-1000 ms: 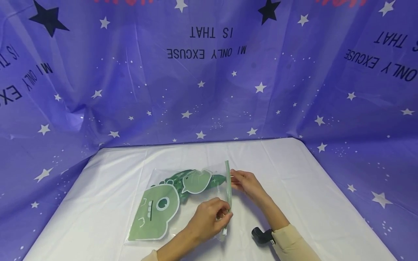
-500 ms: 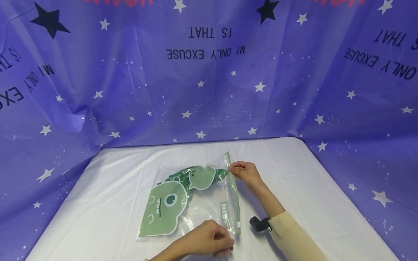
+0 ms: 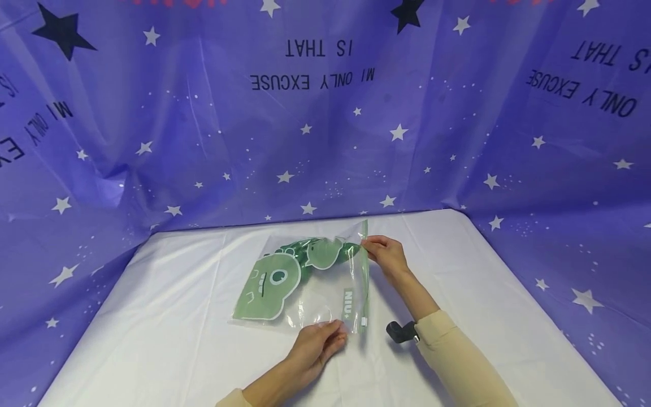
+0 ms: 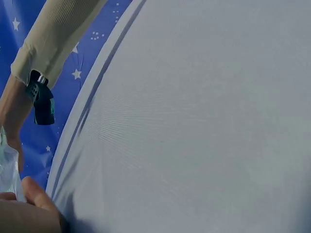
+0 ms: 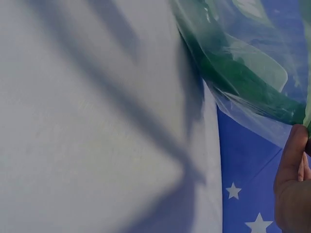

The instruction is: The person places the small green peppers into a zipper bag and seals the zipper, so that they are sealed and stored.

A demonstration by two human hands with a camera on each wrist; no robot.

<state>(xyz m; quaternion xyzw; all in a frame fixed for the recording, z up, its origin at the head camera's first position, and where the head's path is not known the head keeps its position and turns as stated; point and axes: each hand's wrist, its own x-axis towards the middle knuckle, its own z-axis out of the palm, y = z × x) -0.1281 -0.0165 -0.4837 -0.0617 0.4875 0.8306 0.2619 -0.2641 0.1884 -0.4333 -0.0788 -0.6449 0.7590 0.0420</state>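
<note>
A clear zip bag (image 3: 320, 294) with pale green cartoon prints is held up over the white table in the head view. Inside it lies a curved, dark green thing (image 5: 243, 80), whose kind I cannot tell; the prints cover part of it. My left hand (image 3: 316, 347) pinches the bag's near edge between thumb and fingers. At the far part of the green zip strip, my right hand (image 3: 387, 257) grips the bag. The white slider (image 3: 364, 321) sits at the strip's near end. The left wrist view catches only a corner of the bag (image 4: 8, 167).
A white cloth covers the table (image 3: 168, 316). Purple curtains (image 3: 325, 141) with stars and lettering hang behind and at both sides. A black device (image 3: 400, 332) is fixed at the right wrist, beside the beige sleeve (image 3: 458, 356).
The left hand has left the zip strip and now holds the bag's near edge. The right hand has taken hold of the strip. The bag has moved away and slightly right, and looks lifted.
</note>
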